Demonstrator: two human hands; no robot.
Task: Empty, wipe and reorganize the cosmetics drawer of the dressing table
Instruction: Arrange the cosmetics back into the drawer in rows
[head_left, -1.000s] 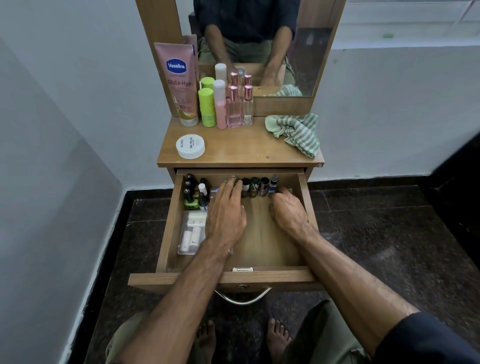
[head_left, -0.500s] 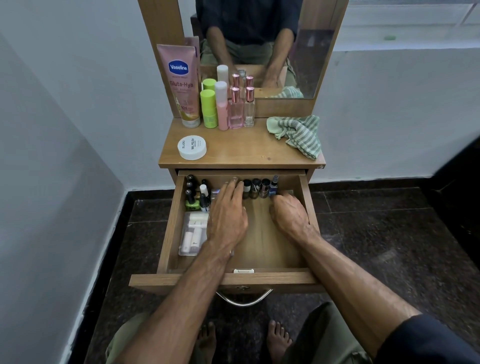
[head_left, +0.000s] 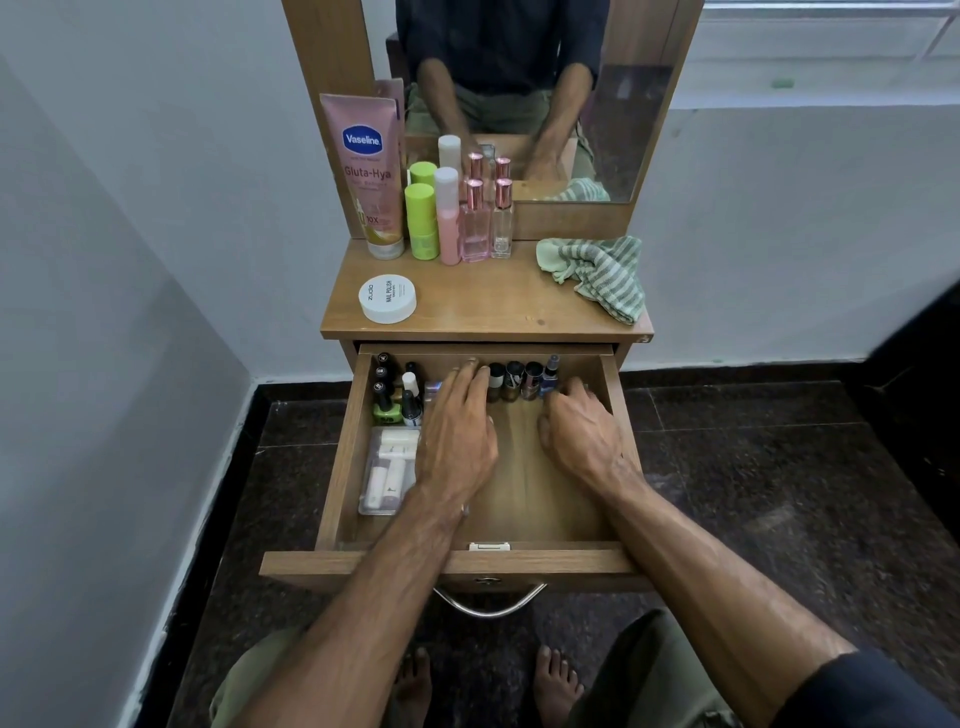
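On wooden tabletop (head_left: 483, 306) (mirror-backed): cloth (head_left: 602, 273).

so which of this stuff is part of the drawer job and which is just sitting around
Part of the job:
drawer
small bottles
clear tray
striped cloth
left hand
right hand

Just lying about:
Vaseline tube
white jar
perfume bottles

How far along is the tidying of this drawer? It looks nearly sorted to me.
Late stage, it seems. Done: bottles stand grouped at the back of the drawer, a clear tray lies at its left, and the striped cloth lies set aside on top. In hand: the left hand and right hand are at the row of small bottles. Left: perhaps the Vaseline tube and white jar on top, then closing the drawer.
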